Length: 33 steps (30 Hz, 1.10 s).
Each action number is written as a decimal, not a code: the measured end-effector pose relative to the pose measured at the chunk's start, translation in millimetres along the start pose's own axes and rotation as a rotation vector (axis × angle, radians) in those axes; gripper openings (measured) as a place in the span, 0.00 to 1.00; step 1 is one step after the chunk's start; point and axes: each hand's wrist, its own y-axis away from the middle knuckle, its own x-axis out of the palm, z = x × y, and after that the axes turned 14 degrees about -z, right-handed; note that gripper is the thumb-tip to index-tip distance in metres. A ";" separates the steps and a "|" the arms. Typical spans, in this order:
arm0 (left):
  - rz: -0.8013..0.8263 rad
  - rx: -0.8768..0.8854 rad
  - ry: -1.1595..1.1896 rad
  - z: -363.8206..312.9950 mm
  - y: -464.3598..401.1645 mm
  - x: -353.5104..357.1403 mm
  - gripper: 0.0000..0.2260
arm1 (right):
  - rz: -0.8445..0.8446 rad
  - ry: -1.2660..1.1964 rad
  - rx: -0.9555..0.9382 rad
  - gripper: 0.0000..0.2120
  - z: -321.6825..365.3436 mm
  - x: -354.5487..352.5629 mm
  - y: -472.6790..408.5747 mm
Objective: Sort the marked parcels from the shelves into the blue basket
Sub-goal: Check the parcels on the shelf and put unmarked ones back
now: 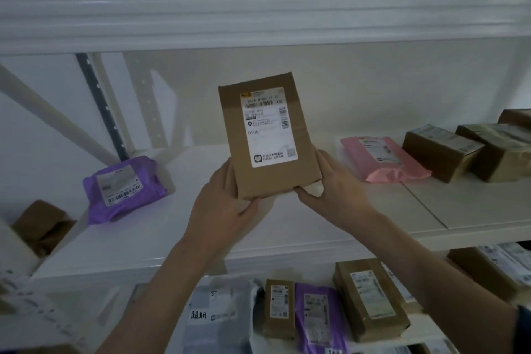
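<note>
Head view: left hand (222,204) and right hand (334,187) clasp a labelled cardboard parcel (270,138) above the middle shelf (258,238); basket unseen, sorting unfinished.

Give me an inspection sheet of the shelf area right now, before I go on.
Surface: white middle shelf board, mostly bare in the centre.
Job's things: brown cardboard parcel with white label, held upright above the shelf; no handwritten mark visible on it. Grey mailer bag with handwritten black characters on the lower shelf. Blue basket: nothing seen.
Clutter: purple plastic mailer left, pink plastic mailer and taped brown boxes right.
Grippers: left hand and right hand grip the parcel's bottom corners.
Cables: nothing seen.
Surroundings: white wall, more parcels above and below.
</note>
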 end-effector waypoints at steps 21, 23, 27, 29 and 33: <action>0.267 -0.034 0.045 -170.5 -43.1 103.2 0.36 | 0.124 -0.075 0.290 0.40 -128.8 -148.3 36.7; 0.268 -0.015 0.006 -192.7 -42.3 115.7 0.36 | 0.148 -0.058 0.323 0.35 -144.1 -165.7 44.2; 0.322 0.000 -0.043 -218.2 -31.7 130.8 0.36 | 0.189 -0.048 0.364 0.34 -165.1 -180.5 61.2; 0.321 -0.004 -0.062 -221.0 -27.2 133.6 0.36 | 0.209 -0.081 0.398 0.35 -170.3 -179.5 65.4; 0.243 -0.029 -0.099 -217.8 -26.7 124.5 0.38 | 0.181 -0.156 0.423 0.34 -168.3 -167.8 58.7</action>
